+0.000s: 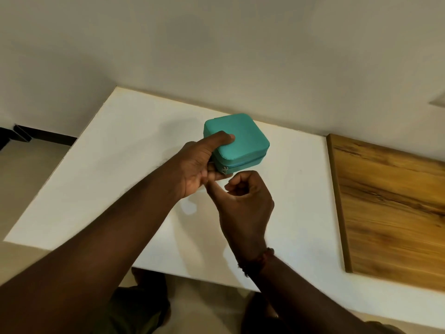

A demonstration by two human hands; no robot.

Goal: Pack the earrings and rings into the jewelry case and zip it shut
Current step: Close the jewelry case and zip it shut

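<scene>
A teal square jewelry case (243,138) with its lid down is lifted slightly above the white table (125,150). My left hand (202,165) grips its near left corner, thumb on the lid and fingers underneath. A small metal zipper pull (225,170) hangs at the case's near corner. My right hand (243,196) sits just below that corner with its fingers curled, its fingertips close to the pull but not on it. No earrings or rings are visible.
A brown wooden board (390,208) covers the table's right side. The wall runs right behind the case. The table's left edge drops to the floor, and my legs show below the near edge.
</scene>
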